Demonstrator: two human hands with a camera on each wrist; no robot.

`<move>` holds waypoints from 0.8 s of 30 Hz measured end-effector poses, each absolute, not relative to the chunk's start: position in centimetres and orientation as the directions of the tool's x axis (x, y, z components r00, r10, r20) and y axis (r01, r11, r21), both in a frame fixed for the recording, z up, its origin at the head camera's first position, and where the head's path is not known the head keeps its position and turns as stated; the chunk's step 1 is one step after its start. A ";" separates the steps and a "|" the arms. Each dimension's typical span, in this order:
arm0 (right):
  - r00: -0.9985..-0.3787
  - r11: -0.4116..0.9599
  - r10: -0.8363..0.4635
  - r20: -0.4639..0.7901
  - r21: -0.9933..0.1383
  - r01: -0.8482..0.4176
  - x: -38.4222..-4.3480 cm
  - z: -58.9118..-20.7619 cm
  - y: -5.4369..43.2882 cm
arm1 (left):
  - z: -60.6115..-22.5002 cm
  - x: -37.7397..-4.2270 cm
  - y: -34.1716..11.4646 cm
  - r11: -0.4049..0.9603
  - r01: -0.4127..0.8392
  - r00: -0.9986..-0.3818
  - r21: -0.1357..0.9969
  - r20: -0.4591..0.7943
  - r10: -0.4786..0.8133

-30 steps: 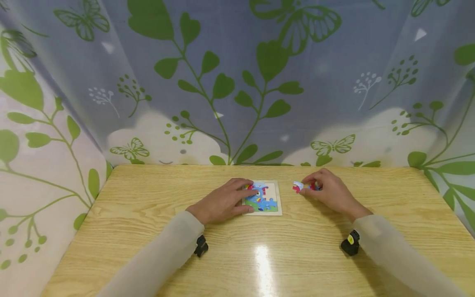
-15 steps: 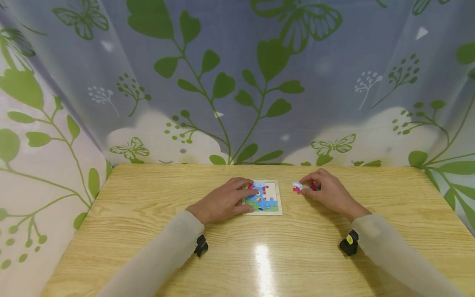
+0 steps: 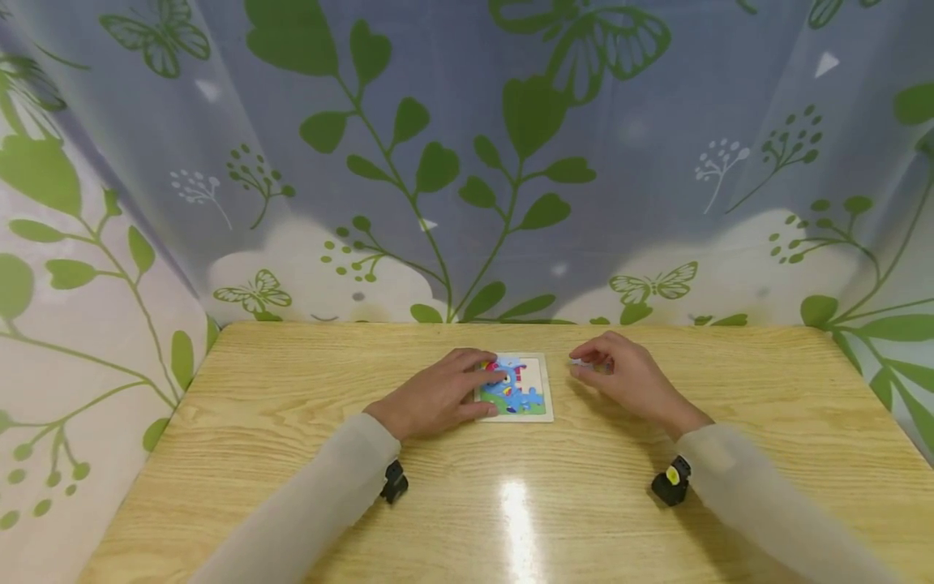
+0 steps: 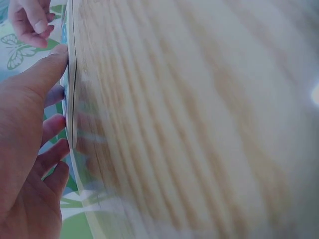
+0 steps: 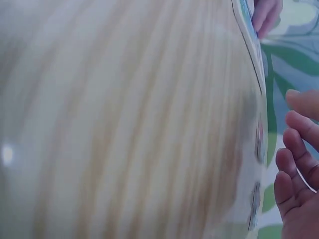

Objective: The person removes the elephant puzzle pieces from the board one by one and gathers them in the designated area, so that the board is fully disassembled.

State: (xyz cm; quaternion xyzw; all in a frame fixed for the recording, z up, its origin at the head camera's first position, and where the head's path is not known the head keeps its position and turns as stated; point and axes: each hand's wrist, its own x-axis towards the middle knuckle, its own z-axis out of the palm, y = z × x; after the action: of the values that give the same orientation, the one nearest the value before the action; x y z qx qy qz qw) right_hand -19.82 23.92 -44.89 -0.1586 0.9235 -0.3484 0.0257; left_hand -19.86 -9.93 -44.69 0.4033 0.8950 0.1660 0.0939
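Note:
A small square jigsaw puzzle (image 3: 525, 400) with a blue cartoon figure lies in a pale wooden tray, its upper right part bare board. My left hand (image 3: 445, 395) rests on its left side, fingers spread over the pieces and thumb by the near edge. Right of the tray, my right hand (image 3: 629, 375) hovers with thumb and fingers bent and close together. Below it in the right wrist view lie a loose puzzle piece (image 5: 259, 142) and another puzzle piece (image 5: 254, 204) on the table. No piece shows between the right fingertips there; in the head view the fingers mostly cover the pieces.
The wood-grain table (image 3: 292, 357) reaches back to a curtain (image 3: 467, 162) printed with leaves and butterflies. Black wrist cameras sit under both sleeves, including the left sleeve (image 3: 314, 495). A bright light reflection lies on the table near the front.
My right hand has shifted a little left, so its fingertips now cover the loose piece that showed beside them before. My left hand stays on the puzzle.

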 end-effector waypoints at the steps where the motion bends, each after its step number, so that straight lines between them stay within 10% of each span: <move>1: -0.945 0.701 -0.320 0.066 -0.655 -0.283 -19.7 -44.8 23.6 | -44.7 -19.9 -9.9 0.620 0.689 -0.658 0.376 -0.034 0.752; 24: -0.889 0.643 -0.458 -0.022 -0.699 -0.314 -18.3 -45.4 19.8 | -44.5 -19.7 -9.0 0.636 0.716 -0.670 0.286 0.025 0.742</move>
State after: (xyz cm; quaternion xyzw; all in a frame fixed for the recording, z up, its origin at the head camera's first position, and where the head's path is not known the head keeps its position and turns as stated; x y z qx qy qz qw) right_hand -18.27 19.80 -45.37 -0.2141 0.9009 -0.3644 0.0986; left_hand -19.67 -8.98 -44.46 0.4037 0.9033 0.1371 0.0474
